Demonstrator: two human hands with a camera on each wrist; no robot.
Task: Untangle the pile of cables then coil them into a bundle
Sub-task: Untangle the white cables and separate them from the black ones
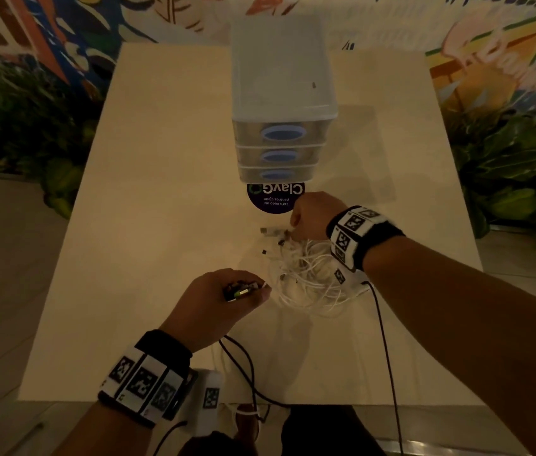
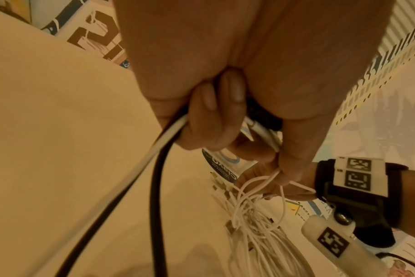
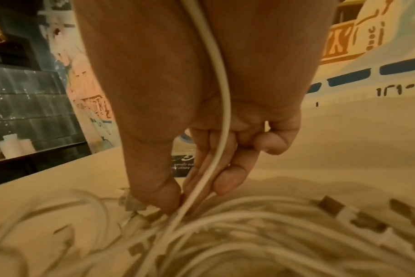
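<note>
A tangled pile of thin white cables [image 1: 306,278] lies on the beige table [image 1: 161,192], right of centre. My left hand [image 1: 255,291] is at the pile's near left edge and grips a small bunch of plug ends [image 1: 240,291]. In the left wrist view the left hand [image 2: 225,123] is curled, and a white cable [image 2: 140,165] and a black cable [image 2: 155,187] run out of the fist. My right hand [image 1: 296,233] is at the pile's far side; its thumb and fingers [image 3: 168,191] pinch a white cable [image 3: 222,116] among the strands [image 3: 249,234].
A clear plastic three-drawer unit [image 1: 281,103] with blue handles stands just behind the pile, on a round dark sticker [image 1: 275,200]. Thin black leads [image 1: 386,340] trail from both wrists over the table's near edge. Bare tabletop lies to the left.
</note>
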